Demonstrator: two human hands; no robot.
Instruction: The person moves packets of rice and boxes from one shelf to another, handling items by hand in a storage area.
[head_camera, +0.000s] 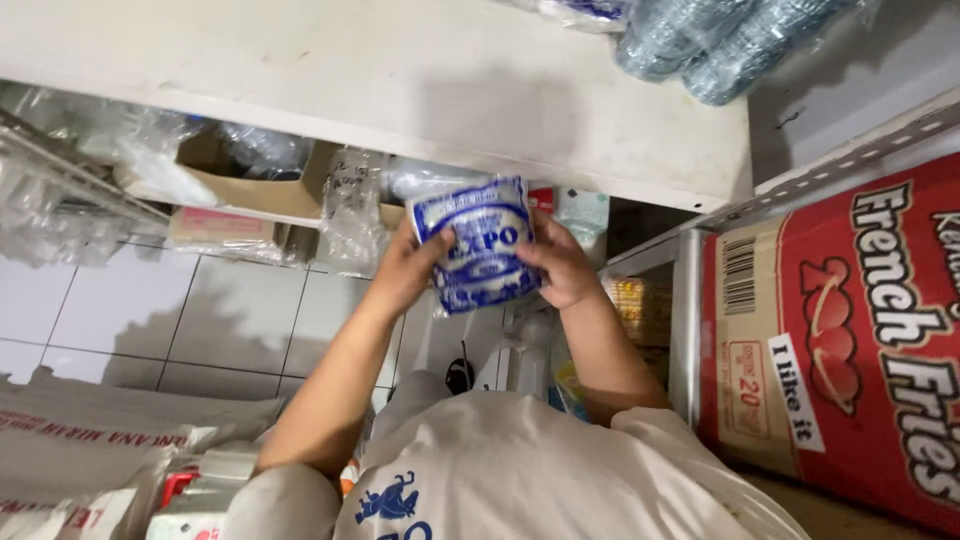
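Both hands raised in front of the chest, gripping one small blue-and-white printed plastic packet between them. Left hand closed on the packet's left edge, thumb across the front, fingers wrapped behind. Right hand clamped on the right edge, fingers curled over the front face. Packet held roughly upright, slightly tilted, in the air just below the front lip of a white, scuffed shelf board. Behind the packet, on the lower level, an open brown cardboard box with crumpled clear plastic bags beside and in front of it. On top of the shelf board, at the upper right, bundled stacks of clear plastic cups in wrap. To the right, a large red cardboard carton with a picture of fries, standing inside a pale metal rack frame. Below, white floor tiles and, at the lower left, white woven sacks with red print. A white shirt with a blue emblem filling the bottom centre.
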